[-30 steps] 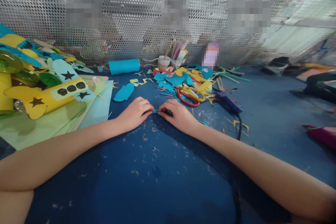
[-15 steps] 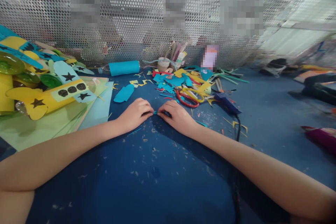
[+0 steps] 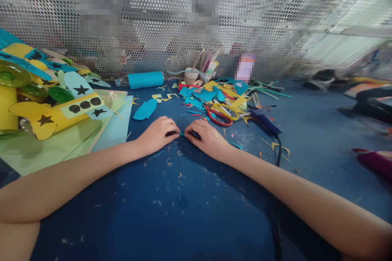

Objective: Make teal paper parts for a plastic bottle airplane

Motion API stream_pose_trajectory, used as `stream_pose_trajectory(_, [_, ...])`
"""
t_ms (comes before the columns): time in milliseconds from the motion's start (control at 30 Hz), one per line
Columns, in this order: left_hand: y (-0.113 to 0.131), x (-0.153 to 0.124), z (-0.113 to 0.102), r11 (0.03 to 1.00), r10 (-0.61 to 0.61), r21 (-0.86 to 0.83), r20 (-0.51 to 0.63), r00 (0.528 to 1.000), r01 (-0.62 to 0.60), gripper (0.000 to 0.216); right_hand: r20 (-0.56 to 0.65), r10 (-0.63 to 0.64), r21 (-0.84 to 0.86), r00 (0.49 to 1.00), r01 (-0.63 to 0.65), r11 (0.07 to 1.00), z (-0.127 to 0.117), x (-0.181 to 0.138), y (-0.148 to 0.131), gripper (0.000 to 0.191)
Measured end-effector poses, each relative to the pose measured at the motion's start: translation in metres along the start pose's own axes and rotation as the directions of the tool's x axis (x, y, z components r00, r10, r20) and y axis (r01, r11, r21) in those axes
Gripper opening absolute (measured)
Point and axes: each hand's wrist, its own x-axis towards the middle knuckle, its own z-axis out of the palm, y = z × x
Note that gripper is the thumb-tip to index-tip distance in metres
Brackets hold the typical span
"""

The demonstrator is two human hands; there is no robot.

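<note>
Between my fingertips is a tiny blue paper piece (image 3: 181, 133), mostly covered by the fingers. My left hand (image 3: 159, 133) pinches its left end and my right hand (image 3: 203, 135) pinches the right end, both low over the blue table (image 3: 171, 212). Just behind my left hand lies a blue rounded paper cutout (image 3: 145, 109). Beyond my right hand are red-handled scissors (image 3: 219, 116) and yellow-handled scissors (image 3: 228, 110), next to a heap of blue and yellow paper scraps (image 3: 200, 96).
At left, a yellow paper-covered bottle plane (image 3: 70, 112) rests on coloured paper sheets (image 3: 113, 130). A blue-wrapped bottle (image 3: 145, 80) lies at the back. Right of the scissors is a blue glue gun (image 3: 265, 120) with a black cord. A perforated metal screen (image 3: 159, 20) stands behind.
Both hands stay pinched on the small blue paper piece, with only slight finger movement. The view has shifted very slightly.
</note>
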Motion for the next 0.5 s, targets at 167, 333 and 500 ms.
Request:
stream_pose_trajectory(167, [0.0030,-0.0009,-0.0013,0.998,0.043,0.036,0.005,0.999,-0.043,0.013,-0.004,0.000,0.002,1.000,0.000,1.000,-0.0001,-0.0002,-0.0008,0.010])
stream_pose_trajectory(333, [0.0055,-0.0022,-0.0024,0.995,0.067,0.066,0.028,0.997,-0.068,0.018,-0.011,0.009,0.024,1.000,-0.009,1.000,-0.0008,-0.0006,-0.0021,0.006])
stream_pose_trajectory(500, [0.0035,-0.0028,-0.0017,0.996,0.067,0.048,0.037,0.997,-0.069,0.019,-0.014,-0.027,0.031,1.000,0.027,0.999,-0.0015,-0.0012,-0.0016,0.009])
